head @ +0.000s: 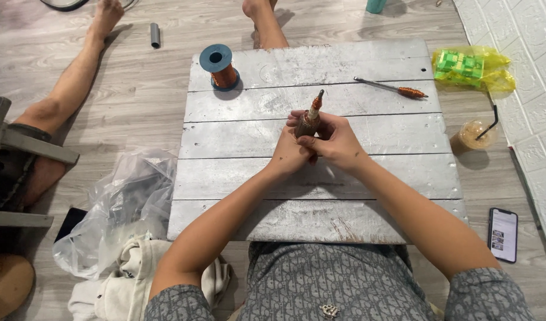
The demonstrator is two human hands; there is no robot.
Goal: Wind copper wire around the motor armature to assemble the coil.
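Above the grey plank board (320, 178), the left hand (289, 151) and right hand (338, 142) both closed around a small motor armature (309, 119), held upright. Its winding looked unfinished: the copper wire spool (219, 66) stood apart, and another wound shaft (392, 88) lay nearby.

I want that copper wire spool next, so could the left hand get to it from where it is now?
Probably yes. The copper wire spool stands alone on the silver board, nothing lying between it and the left hand. But that hand now grips the motor rotor alongside the right hand.
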